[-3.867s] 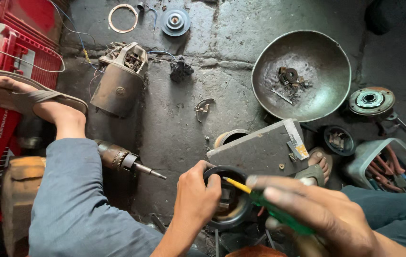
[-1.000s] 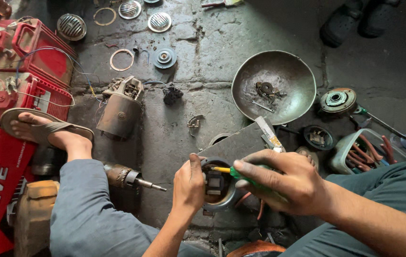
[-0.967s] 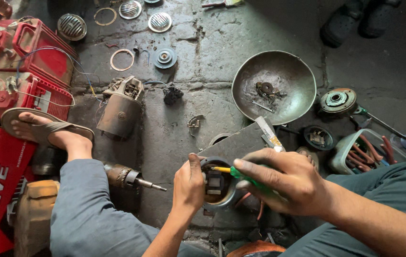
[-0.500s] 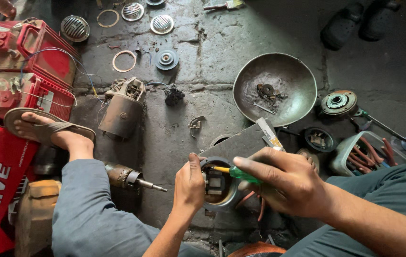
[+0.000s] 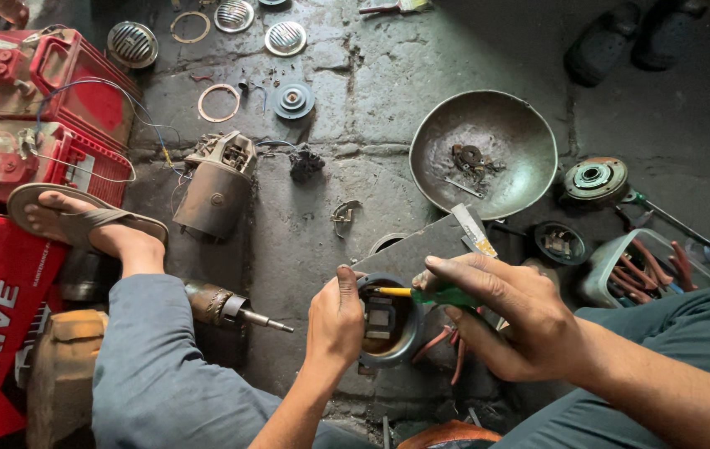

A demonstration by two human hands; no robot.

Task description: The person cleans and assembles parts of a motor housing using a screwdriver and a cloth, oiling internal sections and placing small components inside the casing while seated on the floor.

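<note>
My left hand grips the rim of a round metal motor housing held low in front of me. My right hand is closed around a green-handled screwdriver whose yellow shaft points left into the housing's open middle. Inside the housing I see a dark blocky part. The tip of the screwdriver is hidden by the housing's inside.
On the concrete floor lie a metal bowl with small parts, a starter motor body, an armature with shaft, rings and round grilles at the top. Red boxes stand left, beside my sandalled foot. A tub of tools sits right.
The view has shifted slightly, so the floor parts sit a little lower in the frame. Both hands keep the same hold on the housing and screwdriver.
</note>
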